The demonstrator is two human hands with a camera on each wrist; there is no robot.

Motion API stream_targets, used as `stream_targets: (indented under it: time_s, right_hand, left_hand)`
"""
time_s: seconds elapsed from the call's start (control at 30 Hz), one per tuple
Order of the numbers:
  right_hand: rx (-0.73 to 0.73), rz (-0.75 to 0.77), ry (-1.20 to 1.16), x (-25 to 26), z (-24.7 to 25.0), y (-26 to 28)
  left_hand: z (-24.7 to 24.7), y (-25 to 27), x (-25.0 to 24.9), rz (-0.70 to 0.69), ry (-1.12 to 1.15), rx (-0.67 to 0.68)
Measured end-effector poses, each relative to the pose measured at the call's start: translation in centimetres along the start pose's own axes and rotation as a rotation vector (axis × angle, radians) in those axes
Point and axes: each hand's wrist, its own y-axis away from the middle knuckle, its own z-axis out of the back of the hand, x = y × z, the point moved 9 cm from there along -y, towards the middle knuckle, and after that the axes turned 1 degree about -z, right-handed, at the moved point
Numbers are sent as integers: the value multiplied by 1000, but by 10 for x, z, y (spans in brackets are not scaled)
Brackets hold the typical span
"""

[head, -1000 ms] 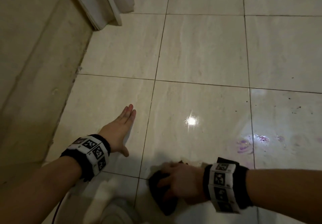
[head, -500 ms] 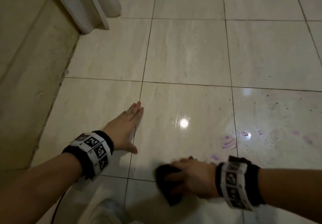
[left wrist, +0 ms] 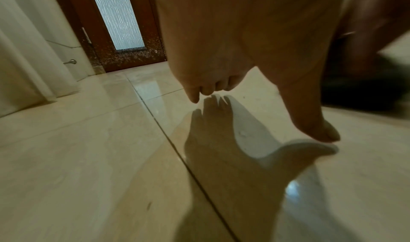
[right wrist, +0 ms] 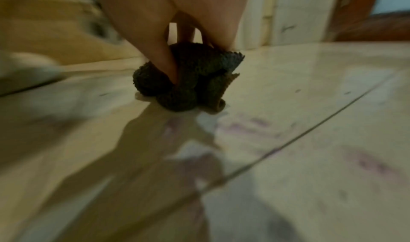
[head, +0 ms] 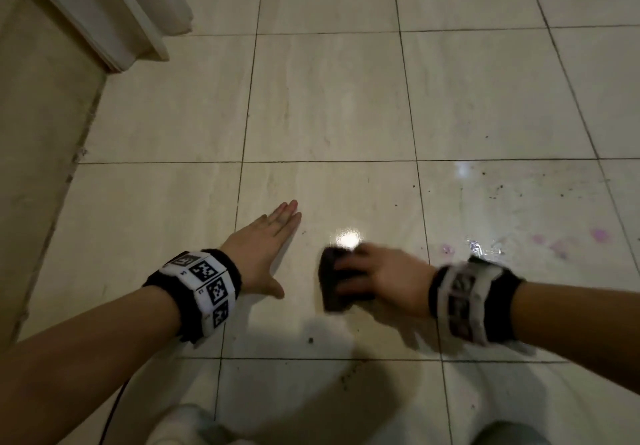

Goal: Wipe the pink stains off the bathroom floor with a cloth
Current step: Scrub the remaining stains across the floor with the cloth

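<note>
- right hand (head: pixel 384 278) has its grip bunched round the dark cloth (head: pixel 334 280), pressing it on the floor (head: pixel 329 98)
- pink stains (head: pixel 568 245) sit off to the cloth's right, past the grout line, so the right hand's nearer
- left hand (head: pixel 258 249) lies flat, fingers straight, left of the cloth

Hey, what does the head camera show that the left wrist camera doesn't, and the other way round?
Only the head view shows the pink stains on the tile to the right, the marker wristbands, dark specks, and the right hand gripping the dark cloth clearly.

Only the left wrist view shows a brown door with a frosted glass panel, and the underside of the left hand, its thumb tip on the tile.

Both show the left hand open on the glossy beige floor beside a grout line; the cloth is just a dark blur at the wrist view's right edge.
</note>
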Motion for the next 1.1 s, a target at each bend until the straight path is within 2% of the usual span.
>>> stream_targets:
  time_s: [0.13,0.2,0.27,0.37,0.43,0.5,0.6,0.77,0.87,0.97,1.03,1.1]
  right_hand:
    - [205,158,-109,60,-55,62]
    - [189,151,-181,58,-48,66]
    - [69,66,-193,31,-17,53]
    - [-137,-239,-45,-48,43,33]
    - [-170,-362,51,-88,64,31]
    - [-134,-388,96,-103,62,34]
    - [-101,-345,110,-80,40,50]
    - [117,-14,5,29,-27,97]
    - [210,10,-106,42,-35,108]
    - [70,-130,-98,-11,6,87]
    - [-66,-382,-68,-73,49,73]
    - [-134,-621,4,-135,79,72]
  left_hand:
    - [-8,1,1,8,12,27]
    - [-8,0,0,17,24,22]
    - [-7,0,-2,31,35,17]
    - [-5,-1,-7,56,111,6]
    - [-4,-2,-9,72,145,7]
    - [-4,-2,-10,82,148,7]
    - [-4,1,-10,89,111,13]
    - [-3,1,-10,79,81,52]
    - [7,0,-7,63,30,120]
    - [36,-11,3,44,-119,144]
    - [63,-28,7,55,-190,115]
    - [84,-45,2,58,-202,84]
